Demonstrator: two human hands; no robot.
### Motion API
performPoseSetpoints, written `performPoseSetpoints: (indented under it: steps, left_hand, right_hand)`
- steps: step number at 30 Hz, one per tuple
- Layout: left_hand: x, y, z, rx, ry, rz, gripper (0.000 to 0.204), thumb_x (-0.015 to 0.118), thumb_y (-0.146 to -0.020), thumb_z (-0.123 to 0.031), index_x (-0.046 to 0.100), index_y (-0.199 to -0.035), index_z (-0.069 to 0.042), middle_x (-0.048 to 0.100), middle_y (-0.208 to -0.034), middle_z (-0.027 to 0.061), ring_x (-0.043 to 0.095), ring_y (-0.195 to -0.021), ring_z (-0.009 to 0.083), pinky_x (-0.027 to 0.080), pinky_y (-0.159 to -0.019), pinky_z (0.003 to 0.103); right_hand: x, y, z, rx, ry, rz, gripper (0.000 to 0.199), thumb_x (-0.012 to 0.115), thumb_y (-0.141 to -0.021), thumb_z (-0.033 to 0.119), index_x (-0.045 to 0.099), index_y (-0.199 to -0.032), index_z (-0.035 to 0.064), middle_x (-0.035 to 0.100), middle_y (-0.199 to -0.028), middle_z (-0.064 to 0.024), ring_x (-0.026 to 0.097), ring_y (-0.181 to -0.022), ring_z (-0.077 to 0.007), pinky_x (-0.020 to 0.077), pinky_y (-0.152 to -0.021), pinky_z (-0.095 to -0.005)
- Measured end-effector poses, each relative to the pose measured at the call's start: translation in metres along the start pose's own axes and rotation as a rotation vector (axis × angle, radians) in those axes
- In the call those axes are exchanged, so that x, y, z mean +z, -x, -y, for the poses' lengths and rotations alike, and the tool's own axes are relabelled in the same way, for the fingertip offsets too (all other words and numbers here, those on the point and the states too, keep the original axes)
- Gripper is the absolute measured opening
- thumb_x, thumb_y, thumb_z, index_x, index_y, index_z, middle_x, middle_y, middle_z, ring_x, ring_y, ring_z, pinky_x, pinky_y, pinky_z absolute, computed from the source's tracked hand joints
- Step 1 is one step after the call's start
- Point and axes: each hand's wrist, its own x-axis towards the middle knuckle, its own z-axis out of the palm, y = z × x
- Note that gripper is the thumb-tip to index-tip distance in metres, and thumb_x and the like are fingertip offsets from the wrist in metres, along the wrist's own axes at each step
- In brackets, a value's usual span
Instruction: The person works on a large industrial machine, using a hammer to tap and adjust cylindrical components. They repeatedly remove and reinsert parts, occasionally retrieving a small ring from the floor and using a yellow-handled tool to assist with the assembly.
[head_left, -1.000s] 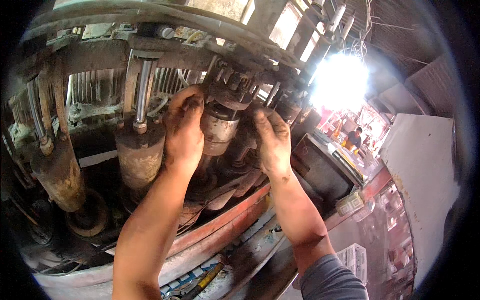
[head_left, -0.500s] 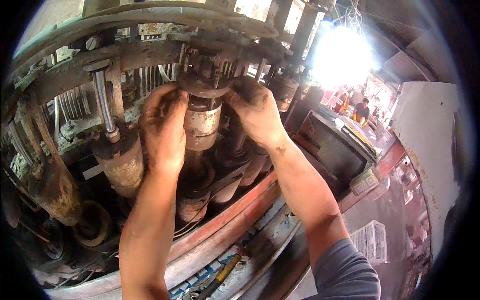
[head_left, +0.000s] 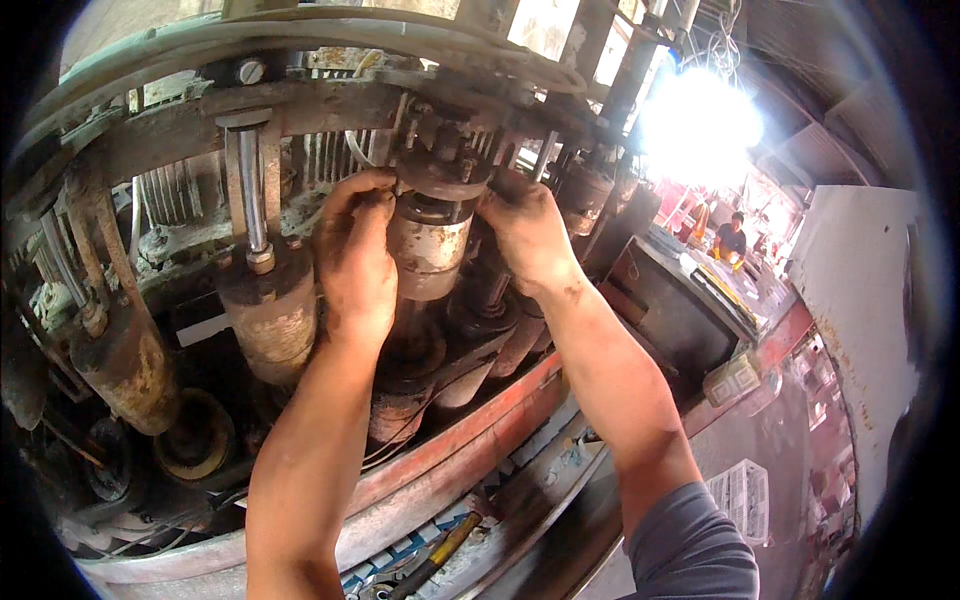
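A big, grimy round machine fills the view, with several worn metal cylinders hanging from its upper ring. My left hand [head_left: 355,255] grips the left side of the middle cylinder [head_left: 430,245], fingers curled up near its dark top cap [head_left: 445,175]. My right hand [head_left: 525,230] holds the right side of the same cylinder, just under the cap. Both hands are smeared with grease. The cylinder stands upright between them, and its lower part runs down behind my left wrist.
A similar cylinder [head_left: 272,315] with a shiny rod [head_left: 252,195] hangs to the left, another [head_left: 125,365] further left. A red rim [head_left: 470,440] circles the machine's base, with a yellow-handled tool [head_left: 440,550] below. A person [head_left: 732,238] sits far right under a bright light.
The view has shifted, so the machine and my hands sit lower and more central. Both hands stay clasped on the middle cylinder, the fingers now a little higher near its cap.
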Motion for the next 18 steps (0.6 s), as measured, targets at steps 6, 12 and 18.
performPoseSetpoints:
  steps: [6,12,18]
  left_hand:
    - [0.002,0.000,-0.002,-0.119,0.069,-0.012,0.016,0.064,-0.095,-0.006,0.067,-0.110,-0.001,0.066,-0.101,0.0039,0.058,-0.095,0.0102,0.045,-0.086,0.025]
    - [0.003,-0.001,-0.006,-0.227,0.094,-0.025,0.018,0.068,-0.093,-0.007,0.068,-0.110,-0.002,0.067,-0.100,0.0026,0.059,-0.093,0.0101,0.045,-0.085,0.025]
    - [0.005,-0.002,-0.007,-0.139,0.113,-0.028,0.019,0.068,-0.093,-0.008,0.069,-0.112,-0.003,0.068,-0.108,0.0032,0.060,-0.099,0.0116,0.046,-0.092,0.028]
  right_hand:
    - [0.002,-0.003,0.002,-0.041,0.056,-0.017,0.027,0.061,-0.099,0.006,0.066,-0.124,-0.0041,0.069,-0.120,-0.0080,0.061,-0.109,-0.0158,0.0467,-0.100,-0.0334]
    - [0.001,-0.006,0.017,0.000,-0.070,0.023,0.027,0.061,-0.098,0.005,0.065,-0.122,-0.0047,0.070,-0.117,-0.0093,0.064,-0.105,-0.0180,0.0503,-0.095,-0.0327]
    - [0.011,-0.005,0.009,-0.100,-0.171,-0.075,0.017,0.064,-0.095,0.004,0.070,-0.108,-0.0055,0.072,-0.100,-0.0089,0.062,-0.088,-0.0133,0.0514,-0.079,-0.0294]
